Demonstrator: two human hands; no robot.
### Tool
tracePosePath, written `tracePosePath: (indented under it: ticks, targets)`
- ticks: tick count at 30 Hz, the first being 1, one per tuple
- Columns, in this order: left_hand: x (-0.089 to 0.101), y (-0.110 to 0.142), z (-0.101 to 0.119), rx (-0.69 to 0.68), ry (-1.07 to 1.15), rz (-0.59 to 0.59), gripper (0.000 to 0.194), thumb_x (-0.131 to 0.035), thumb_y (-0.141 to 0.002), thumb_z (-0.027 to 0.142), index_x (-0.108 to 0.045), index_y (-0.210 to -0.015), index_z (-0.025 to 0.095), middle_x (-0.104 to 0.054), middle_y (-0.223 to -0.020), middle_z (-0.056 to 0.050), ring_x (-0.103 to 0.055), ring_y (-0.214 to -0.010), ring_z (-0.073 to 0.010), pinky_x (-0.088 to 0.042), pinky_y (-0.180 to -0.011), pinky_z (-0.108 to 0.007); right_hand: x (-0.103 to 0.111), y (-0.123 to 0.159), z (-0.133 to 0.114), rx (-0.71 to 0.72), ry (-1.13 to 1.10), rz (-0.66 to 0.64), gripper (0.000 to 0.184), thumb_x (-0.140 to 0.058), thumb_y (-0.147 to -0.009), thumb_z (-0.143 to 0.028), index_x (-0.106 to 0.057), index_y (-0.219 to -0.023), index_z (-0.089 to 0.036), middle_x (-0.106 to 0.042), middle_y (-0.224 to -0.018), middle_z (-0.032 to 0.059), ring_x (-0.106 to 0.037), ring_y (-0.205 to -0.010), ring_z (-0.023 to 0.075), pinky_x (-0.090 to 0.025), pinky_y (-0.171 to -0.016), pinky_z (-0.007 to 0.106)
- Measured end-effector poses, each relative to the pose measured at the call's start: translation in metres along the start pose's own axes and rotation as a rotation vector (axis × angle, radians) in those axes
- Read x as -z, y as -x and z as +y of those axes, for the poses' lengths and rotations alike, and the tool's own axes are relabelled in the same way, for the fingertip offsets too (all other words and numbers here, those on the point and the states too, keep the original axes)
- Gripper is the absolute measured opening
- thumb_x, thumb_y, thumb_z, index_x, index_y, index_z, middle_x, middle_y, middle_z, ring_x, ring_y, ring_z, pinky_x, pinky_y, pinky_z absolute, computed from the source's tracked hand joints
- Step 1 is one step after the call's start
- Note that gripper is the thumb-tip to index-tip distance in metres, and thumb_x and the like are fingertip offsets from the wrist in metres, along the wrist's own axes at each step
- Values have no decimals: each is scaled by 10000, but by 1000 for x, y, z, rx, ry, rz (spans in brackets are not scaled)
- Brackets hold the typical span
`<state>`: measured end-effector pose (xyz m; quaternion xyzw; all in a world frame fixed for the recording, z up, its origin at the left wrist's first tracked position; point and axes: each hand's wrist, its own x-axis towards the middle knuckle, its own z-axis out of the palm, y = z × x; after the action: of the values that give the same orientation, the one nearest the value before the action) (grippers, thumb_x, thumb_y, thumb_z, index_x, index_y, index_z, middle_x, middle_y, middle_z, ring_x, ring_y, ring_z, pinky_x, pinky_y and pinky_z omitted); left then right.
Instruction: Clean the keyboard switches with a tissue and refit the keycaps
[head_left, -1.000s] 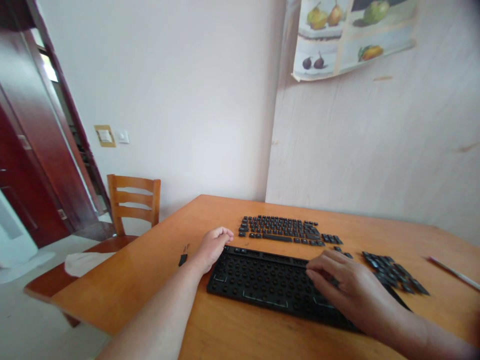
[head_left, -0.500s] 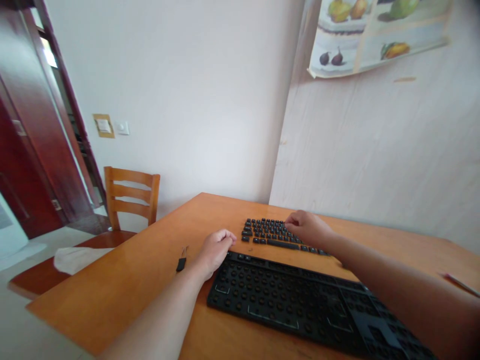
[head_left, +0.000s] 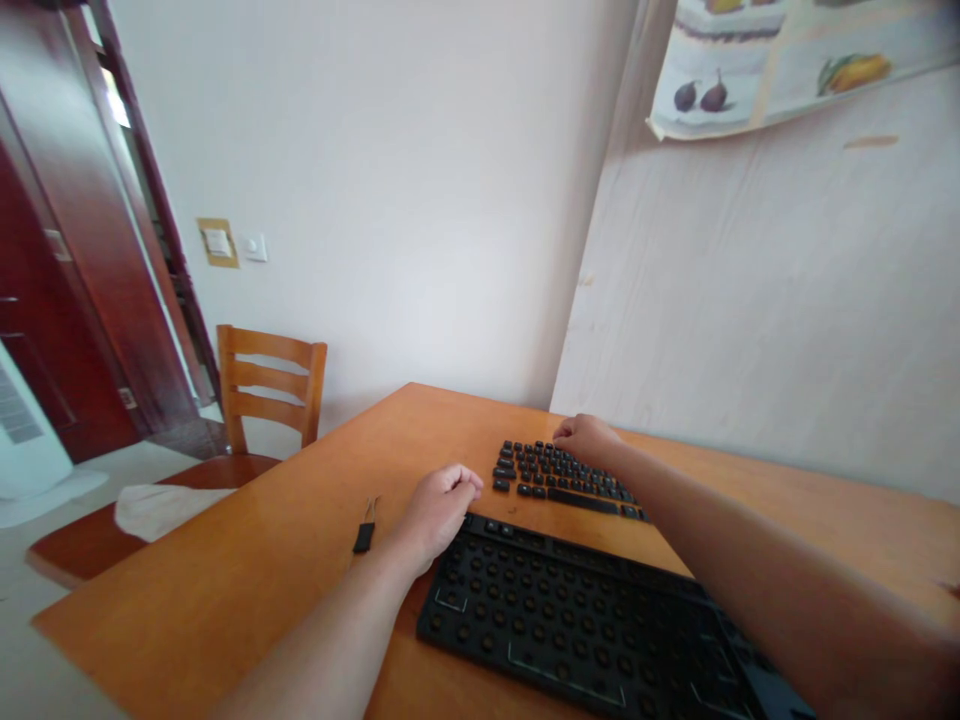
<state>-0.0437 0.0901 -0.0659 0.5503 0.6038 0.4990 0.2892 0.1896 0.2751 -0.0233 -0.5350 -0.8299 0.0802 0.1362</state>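
Observation:
A black keyboard base [head_left: 570,610], stripped of most keycaps, lies on the wooden table. My left hand [head_left: 442,515] rests by its far left corner with the fingers curled closed; whatever they may hold is hidden. Beyond the base, loose black keycaps [head_left: 529,462] are laid out in rows, with a long space bar [head_left: 581,500] at the near side. My right hand [head_left: 589,440] reaches over the far row, fingertips pinched together at the keycaps. I cannot make out what is between them. Its forearm covers the right part of the layout.
A small puller with a black handle and wire prongs [head_left: 364,535] lies left of my left hand. The table [head_left: 300,560] meets the wall at the back. A wooden chair [head_left: 270,385] with a white cloth [head_left: 161,510] on its seat stands at the left.
My right hand has moved left along the far keycap row, staying pinched. My left hand stays closed by the keyboard corner. The view has shifted slightly.

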Motion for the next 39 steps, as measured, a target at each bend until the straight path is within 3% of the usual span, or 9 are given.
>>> tracePosePath:
  ticks: [14,21,32,35,39]
  targets:
    - [1,2,6,2,-66,-19,207,-488,-815,283,-678,-812,200,-714,-851,-26,-642,-857,-200,-447,-763,-278,-21,-37,-6,-14,43,-42,136,-713,-780,-316,-796,-860,-243,-759,-914,46,-673,-877,191,-485,-748,265]
    - [0,2,5,-1,-74,-20,208,-487,-818,275,-681,-824,200,-718,-854,-27,-645,-851,-197,-449,-755,-279,-28,-43,-4,-17,84,-120,239,-621,-927,-384,-684,-1007,-167,-694,-1040,58,-648,-942,181,-528,-872,397]
    - [0,1,2,-10,-79,-23,210,-492,-812,267,-689,-838,199,-720,-859,-34,-646,-851,-205,-456,-759,-291,-35,-48,4,-64,43,-143,258,-588,-953,-371,-645,-1109,-173,-655,-1125,68,-641,-952,182,-548,-841,382]
    - [0,1,3,-3,-71,-18,212,-491,-812,271,-689,-834,198,-718,-845,-31,-645,-835,-203,-455,-749,-290,-34,-47,5,-68,-23,-101,245,-609,-936,-381,-669,-1027,-161,-680,-1022,54,-646,-876,167,-546,-791,348]
    - [-1,1,2,-8,-65,-10,209,-497,-814,277,-692,-831,202,-721,-843,-24,-644,-830,-200,-451,-739,-286,-28,-40,5,-53,-160,-30,208,-713,-811,-361,-737,-783,-156,-688,-700,29,-615,-676,146,-469,-620,251]
